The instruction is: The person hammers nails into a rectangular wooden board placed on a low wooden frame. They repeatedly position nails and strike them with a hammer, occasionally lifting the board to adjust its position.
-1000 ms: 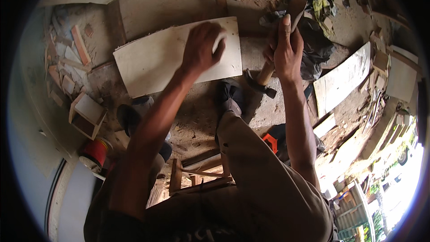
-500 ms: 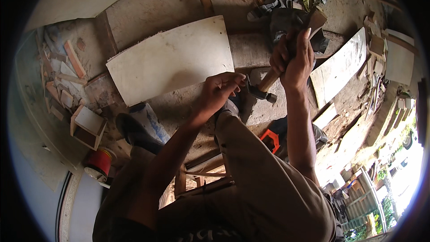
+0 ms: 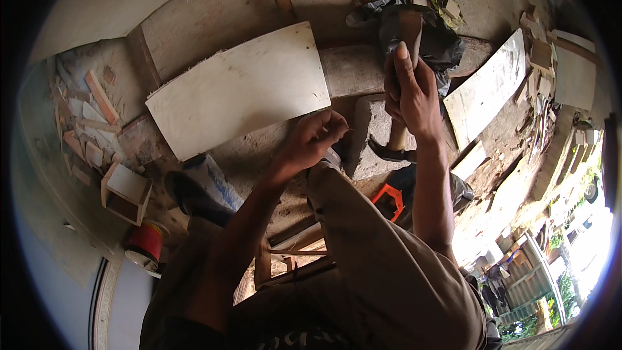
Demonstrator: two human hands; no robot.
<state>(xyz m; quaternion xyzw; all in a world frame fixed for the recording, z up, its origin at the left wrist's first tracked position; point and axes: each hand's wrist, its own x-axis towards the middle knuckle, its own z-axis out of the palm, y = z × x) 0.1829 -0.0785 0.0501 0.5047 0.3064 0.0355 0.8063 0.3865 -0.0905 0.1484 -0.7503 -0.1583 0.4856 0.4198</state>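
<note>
My right hand (image 3: pixel 414 94) is wrapped round the handle of a claw hammer (image 3: pixel 398 136), its thumb stretched along the wood. The wide wooden end of the handle sticks out beyond the fingers, and the dark metal head hangs low beside my wrist. Over my knee, my left hand (image 3: pixel 316 139) is closed in a pinch. A thin, nail-like piece (image 3: pixel 350 130) shows at its fingertips, too small to make out fully. Beyond the left hand lies a pale rectangular board (image 3: pixel 243 87). Below the hammer head is a grey block (image 3: pixel 370 131).
An orange-framed tool (image 3: pixel 390 201) lies by my right knee. Dark plastic sheeting (image 3: pixel 447 52) is crumpled at the far right, near another pale board (image 3: pixel 489 91). On the left are wood offcuts (image 3: pixel 100 97), a small wooden box (image 3: pixel 126 191) and a red tin (image 3: pixel 144 246).
My right hand has shifted slightly left and turned, bringing the hammer handle more upright. The left hand has dropped a little and stays pinched. The whole view has shifted slightly.
</note>
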